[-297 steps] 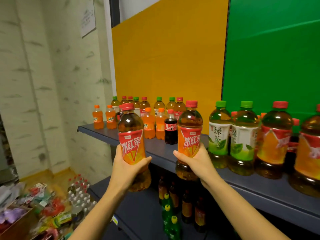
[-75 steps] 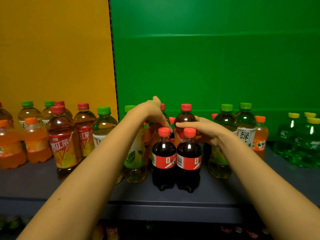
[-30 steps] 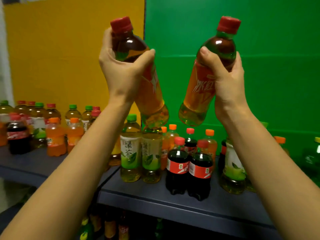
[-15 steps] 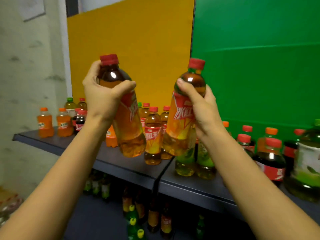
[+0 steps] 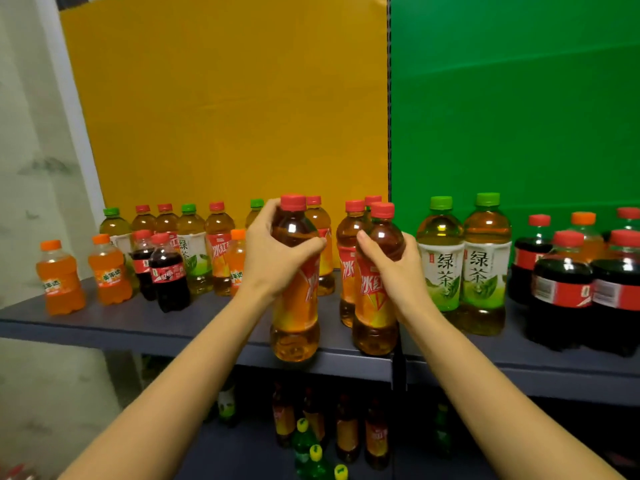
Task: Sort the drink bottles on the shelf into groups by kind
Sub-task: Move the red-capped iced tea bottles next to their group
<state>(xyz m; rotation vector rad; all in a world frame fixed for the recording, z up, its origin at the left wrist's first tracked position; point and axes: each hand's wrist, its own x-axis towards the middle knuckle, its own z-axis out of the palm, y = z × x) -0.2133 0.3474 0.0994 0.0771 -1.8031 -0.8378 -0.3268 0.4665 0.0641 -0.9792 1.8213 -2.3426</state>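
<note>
While both are hanging upright at the front edge of the shelf [image 5: 121, 327], the left grip [image 5: 277, 254] is wrapping fingers and thumb around the shoulder of the left bottle [image 5: 294, 306], and the right grip [image 5: 398, 271] is clasping the shoulder of the right bottle [image 5: 374, 306] in the same way. Whether either base is touching the shelf I cannot tell. Both red-capped tea bottles are looking nearly full, so they are probably weighing enough to swing under so high a hold. Their thin plastic walls are likely giving a little when squeezed, and the glossy labels are probably sliding easily against skin. Holding lower, at the label's waist, is looking steadier for setting down. Matching bottles [image 5: 349, 237] are standing just behind, and green tea bottles [image 5: 443, 265] are standing just to the right.
</note>
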